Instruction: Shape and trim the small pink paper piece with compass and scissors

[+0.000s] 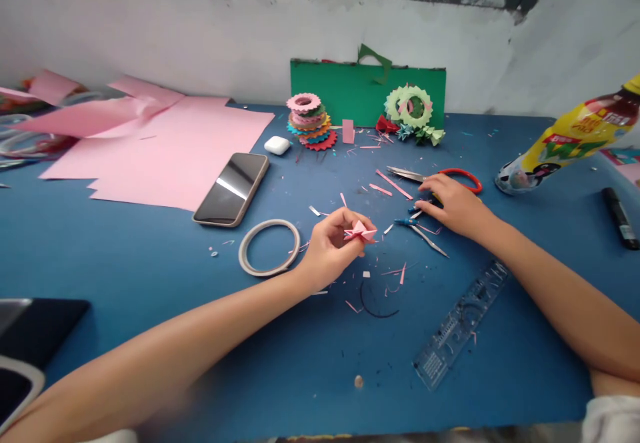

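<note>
Pink folded paper, a small pointy star shape (360, 232), sits pinched between the thumb and fingertips of my left hand (327, 251), held just above the middle of the blue desk (150, 263). That grip is pressed together on the paper, and I think a hard squeeze could crush the folds.

My right hand (453, 208) lies flat on the desk with fingers spread, holding nothing. Its fingertips touch a small blue-handled metal compass with sharp tips (420, 229), and the red-handled scissors (440, 176) lie just behind it. I judge a careless reach there could poke a finger.

Thin pink paper scraps (395, 184) lie all around both hands, so a sweep of my arm could push them off. A white tape ring (269, 247) lies just left of my left hand, and a clear plastic ruler (460, 326) lies under my right forearm, near the front edge. It could slide off if I drag that arm back.
</note>
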A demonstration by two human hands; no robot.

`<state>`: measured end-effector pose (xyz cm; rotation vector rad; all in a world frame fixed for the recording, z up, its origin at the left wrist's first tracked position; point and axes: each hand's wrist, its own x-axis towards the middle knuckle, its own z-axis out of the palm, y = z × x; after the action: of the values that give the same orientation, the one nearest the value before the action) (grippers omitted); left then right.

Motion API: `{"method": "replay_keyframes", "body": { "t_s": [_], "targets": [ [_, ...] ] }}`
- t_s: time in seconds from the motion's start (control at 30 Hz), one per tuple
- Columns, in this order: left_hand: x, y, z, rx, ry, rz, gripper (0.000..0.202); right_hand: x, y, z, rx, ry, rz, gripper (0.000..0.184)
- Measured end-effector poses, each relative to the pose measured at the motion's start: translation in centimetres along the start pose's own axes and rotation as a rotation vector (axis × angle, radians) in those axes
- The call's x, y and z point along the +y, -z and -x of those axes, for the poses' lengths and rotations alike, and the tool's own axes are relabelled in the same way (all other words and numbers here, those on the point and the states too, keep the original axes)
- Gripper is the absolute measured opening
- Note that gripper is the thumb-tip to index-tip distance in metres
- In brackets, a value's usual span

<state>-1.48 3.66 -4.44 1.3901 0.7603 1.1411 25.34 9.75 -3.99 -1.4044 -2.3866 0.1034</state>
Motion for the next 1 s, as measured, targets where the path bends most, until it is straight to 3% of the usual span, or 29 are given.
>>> {"method": "replay_keyframes", "body": {
  "t_s": [0.1,0.23,0.37,0.43,0.6,0.8,1.0],
  "targets": [
    [-0.3,0.1,0.4,0.011,-0.103,-0.023,0.015,1.0,1.0,0.2,-0.035,-0.069,0.065,0.043],
    [-0.4,0.4,0.8,-0.067,-0.358,-0.182,0.016,2.3,1.9,0.4,-0.267,-0.249,0.093,0.042],
    [-0.1,0.9,0.6,-0.244,-0.566,-0.396,0.013,3.2,1.4,0.2,-0.141,-0.199,0.116,0.04],
    [0.0,1.0,0.5,-0.256,-0.601,-0.453,0.009,3.4,0.9,0.0,-0.074,-0.143,0.12,0.038],
    [0.0,0.9,0.4,-0.239,-0.623,-0.47,0.009,4.0,0.9,-0.1,-0.08,-0.109,0.073,0.04],
    [-0.2,0.6,0.4,-0.17,-0.547,-0.41,0.011,5.9,2.1,0.1,-0.078,-0.264,0.063,0.049],
    [-1.1,0.6,0.7,-0.086,-0.388,-0.33,0.018,6.9,2.0,0.1,-0.165,-0.161,0.06,0.052]
  ]
}}
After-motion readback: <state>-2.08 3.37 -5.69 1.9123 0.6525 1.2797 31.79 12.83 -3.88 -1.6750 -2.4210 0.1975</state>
